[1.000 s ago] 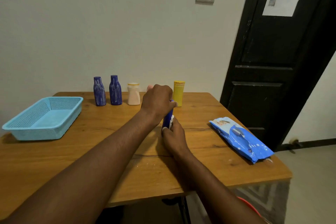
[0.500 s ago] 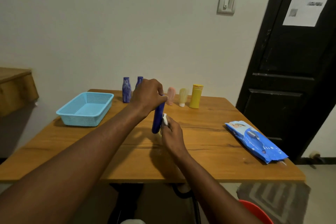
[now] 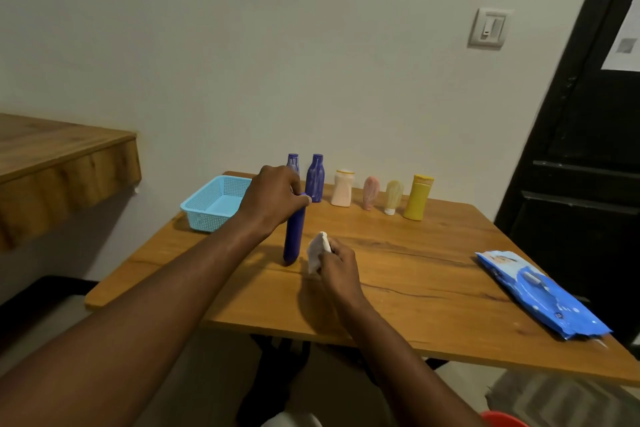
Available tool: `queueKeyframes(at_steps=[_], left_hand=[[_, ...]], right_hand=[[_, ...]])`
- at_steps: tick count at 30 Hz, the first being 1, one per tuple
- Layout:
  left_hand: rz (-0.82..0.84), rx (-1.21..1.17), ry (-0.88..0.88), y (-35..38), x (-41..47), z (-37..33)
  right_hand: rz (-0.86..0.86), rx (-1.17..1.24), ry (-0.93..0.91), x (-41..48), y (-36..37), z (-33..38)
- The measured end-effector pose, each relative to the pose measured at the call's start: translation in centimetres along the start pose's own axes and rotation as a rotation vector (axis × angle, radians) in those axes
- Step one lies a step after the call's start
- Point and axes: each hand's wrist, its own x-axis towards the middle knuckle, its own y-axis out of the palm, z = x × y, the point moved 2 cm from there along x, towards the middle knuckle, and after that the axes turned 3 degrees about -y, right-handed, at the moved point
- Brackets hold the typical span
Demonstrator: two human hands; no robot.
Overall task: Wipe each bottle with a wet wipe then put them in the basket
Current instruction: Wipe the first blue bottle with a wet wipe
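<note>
While your left hand [image 3: 273,198] grips the top end of the tall blue bottle [image 3: 293,236], fingers curled round it, the bottle stands near upright at the middle of the wooden table [image 3: 415,270]. Whether its base touches the surface cannot be told. Your right hand [image 3: 341,267] pinches a crumpled white wet wipe [image 3: 317,250], held just beside the bottle's lower body with a narrow gap between.

Step in hand, as judged: wiping this bottle, at or near completion. The light blue basket [image 3: 207,222] sits to the left rear and appears to hold nothing. A row of bottles [image 3: 343,189] waits along the back edge.

Next move: carry the bottle left, clear the basket's near wall, and lower it inside. Have the wipe ready for the next bottle.
</note>
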Motion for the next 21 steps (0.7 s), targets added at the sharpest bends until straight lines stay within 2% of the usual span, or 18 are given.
queueKeyframes(at_steps=[9, 21], left_hand=[[0.002, 0.024, -0.026, -0.5, -0.8, 1.8], [-0.013, 0.042, -0.067, -0.5, -1.1, 2.4]], right_hand=[[0.005, 0.027, 0.082, -1.1, 1.7, 0.9], [0.012, 0.05, 0.087, -1.3, 0.9, 1.1]])
